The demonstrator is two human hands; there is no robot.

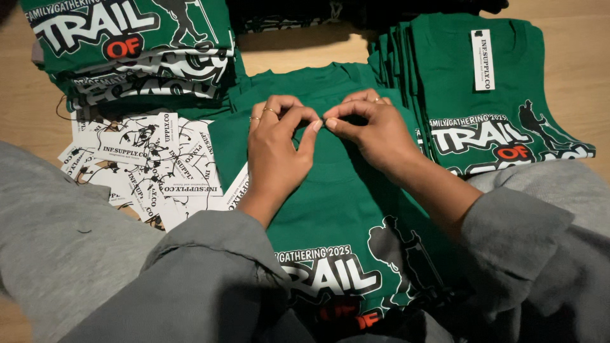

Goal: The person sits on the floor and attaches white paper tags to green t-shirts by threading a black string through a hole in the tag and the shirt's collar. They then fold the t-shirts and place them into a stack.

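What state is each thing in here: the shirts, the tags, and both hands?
Middle green shirt: lying flat, printed side up, under both hands.
Left shirt stack: folded, piled.
Right shirt stack: folded, with a white tag on top.
Loose tags: scattered heap, strings attached.
Left hand: fingertips pinched together at the collar.
Right hand: pinched, meeting the left.

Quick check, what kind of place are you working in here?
Likely a small apparel packing or tagging spot on a wooden floor: stacks of folded green printed T-shirts, a loose pile of paper hang tags, and both hands pinching at one shirt's collar.
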